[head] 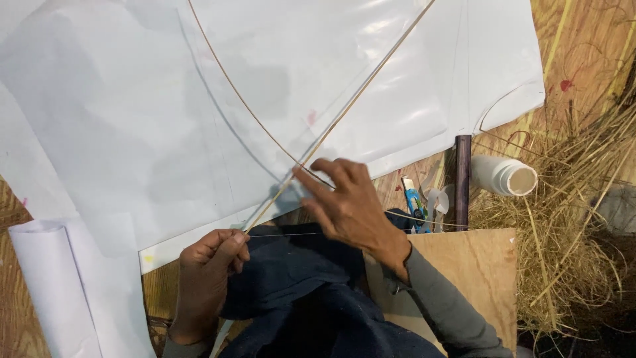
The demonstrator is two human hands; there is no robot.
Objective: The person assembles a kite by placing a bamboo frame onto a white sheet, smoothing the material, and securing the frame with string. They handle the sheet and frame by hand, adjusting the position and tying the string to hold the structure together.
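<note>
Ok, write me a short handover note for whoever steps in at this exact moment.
Left hand: pinches the lower end of the straight thin bamboo stick, and a fine thread.
Right hand: open, fingertips pressing where the stick crosses the curved thin bamboo strip.
Both lie on the large white paper sheet.
Done: sticks crossed on the paper.
Left: no binding visible at the crossing.
</note>
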